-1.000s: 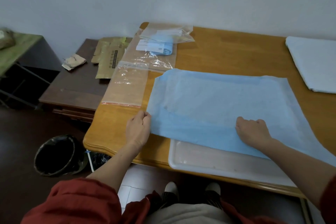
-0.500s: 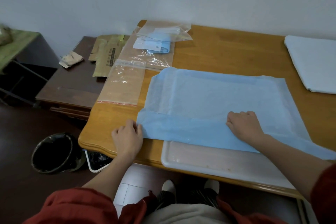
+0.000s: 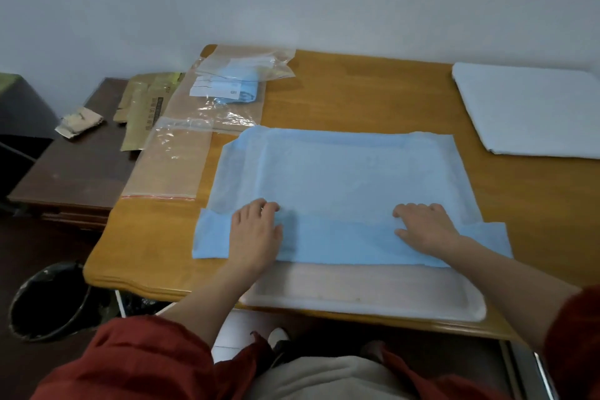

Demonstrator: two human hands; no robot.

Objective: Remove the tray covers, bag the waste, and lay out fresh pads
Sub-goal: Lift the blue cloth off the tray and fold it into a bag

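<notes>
Nearest, just below both hands, the bare near rim of a white tray (image 3: pixel 373 295) shows on the counter (image 3: pixel 357 88). A blue pad (image 3: pixel 350 172) covers the rest of the tray. The left hand (image 3: pixel 255 234) and right hand (image 3: pixel 425 227) lie palm-down on the pad's near band, fingers spread loosely and gripping nothing. Beyond the left hand lie clear plastic bags (image 3: pixel 168 166). Far beyond the right hand sits a stack of white sheets (image 3: pixel 532 107).

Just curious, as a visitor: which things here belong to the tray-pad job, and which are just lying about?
Job: blue pad, white tray, clear zip bags, white stack (likely fresh pads), bin.
Lying about: brown envelopes, crumpled paper, side table.
</notes>
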